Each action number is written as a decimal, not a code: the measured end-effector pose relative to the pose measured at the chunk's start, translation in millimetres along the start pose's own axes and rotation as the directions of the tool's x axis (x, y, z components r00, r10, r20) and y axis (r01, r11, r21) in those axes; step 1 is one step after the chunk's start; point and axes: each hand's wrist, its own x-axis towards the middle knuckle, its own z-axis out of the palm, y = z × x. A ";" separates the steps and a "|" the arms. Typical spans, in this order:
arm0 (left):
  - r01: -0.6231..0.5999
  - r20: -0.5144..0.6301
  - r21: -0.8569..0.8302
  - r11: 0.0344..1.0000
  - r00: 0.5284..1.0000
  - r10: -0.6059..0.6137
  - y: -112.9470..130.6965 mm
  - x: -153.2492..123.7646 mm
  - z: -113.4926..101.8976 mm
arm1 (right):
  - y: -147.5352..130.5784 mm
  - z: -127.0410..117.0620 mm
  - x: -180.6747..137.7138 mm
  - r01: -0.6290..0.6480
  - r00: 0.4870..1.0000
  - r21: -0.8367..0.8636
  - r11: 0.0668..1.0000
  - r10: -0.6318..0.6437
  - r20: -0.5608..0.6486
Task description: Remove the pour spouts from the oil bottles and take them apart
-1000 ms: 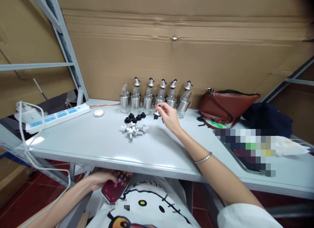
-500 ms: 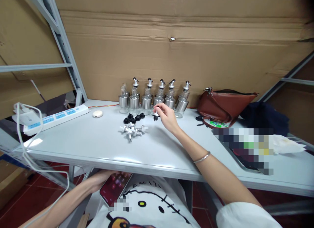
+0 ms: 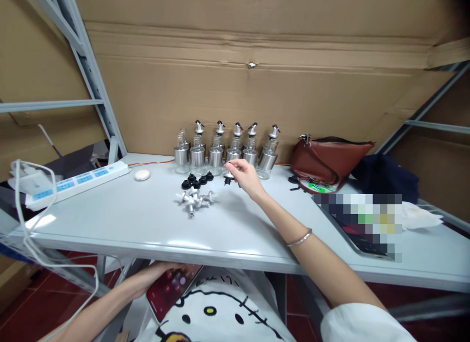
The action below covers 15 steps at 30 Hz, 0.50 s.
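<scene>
My right hand (image 3: 246, 177) is above the table with its fingertips pinched on a bottle pourer (image 3: 228, 179), whose black ribbed stopper points down. Part of the pourer is hidden by the fingers. Just behind it is a row of glass bottles with metal bands, such as this front bottle (image 3: 197, 156). Several pourers (image 3: 238, 130) stick up from the back row. To the left of the hand lie black stoppers (image 3: 196, 181) and a pile of silver spouts (image 3: 193, 201). Below the table edge, my left hand (image 3: 167, 269) grips a phone (image 3: 171, 290) over my lap.
A white power strip (image 3: 79, 184) with a cable lies at the left, near a round white object (image 3: 142, 175). To the right are a brown leather bag (image 3: 326, 158) and a blurred-out flat item (image 3: 358, 227). Cardboard (image 3: 220, 92) stands behind the bottles.
The whole view has shifted slightly. My right hand still pinches the pourer in front of the bottles, with its stopper a little lower in the picture. My left hand keeps hold of the phone.
</scene>
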 end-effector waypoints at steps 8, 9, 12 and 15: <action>-0.167 0.013 -0.135 0.977 0.985 0.170 -11.9 15.9 -15.7 | 15.7 -29.7 7.3 -0.093 0.911 -0.435 0.896 0.252 0.326; -0.181 0.026 -0.158 0.971 0.982 0.187 -13.2 18.2 -16.5 | 17.4 -31.9 6.4 -0.001 0.893 -0.569 0.823 0.257 0.370; -0.194 0.045 -0.189 0.963 0.978 0.206 -16.0 23.4 -18.1 | 17.8 -33.2 1.6 0.211 0.872 -0.778 0.591 0.246 0.423; -0.192 0.055 -0.185 0.964 0.977 0.205 -15.9 23.2 -18.4 | 13.5 -28.6 -4.0 0.220 0.871 -0.824 0.522 0.276 0.407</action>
